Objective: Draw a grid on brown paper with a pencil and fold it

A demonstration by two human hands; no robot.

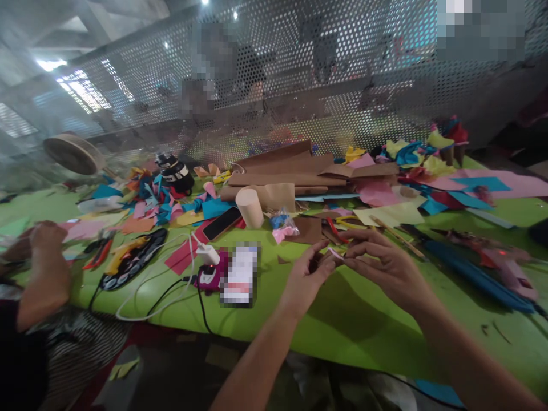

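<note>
Over the green table (359,342), my left hand (307,277) and my right hand (383,262) meet around a small, thin whitish-pink strip (335,253). The fingertips of both hands pinch the strip from either side. Red-handled scissors or a similar red tool (331,228) lies just behind my fingers, partly hidden. Brown paper (302,230) and a small clear bag with blue and pink pieces (282,224) are beyond my left hand. A pencil-like stick (398,237) lies behind my right hand.
A pixelated phone (240,277), a purple power socket (212,277) and cables lie to the left. Beyond are a beige roll (249,209), a dark phone (222,223) and coloured paper. A glue gun (503,262) lies right. Another person's arm (45,274) rests at far left.
</note>
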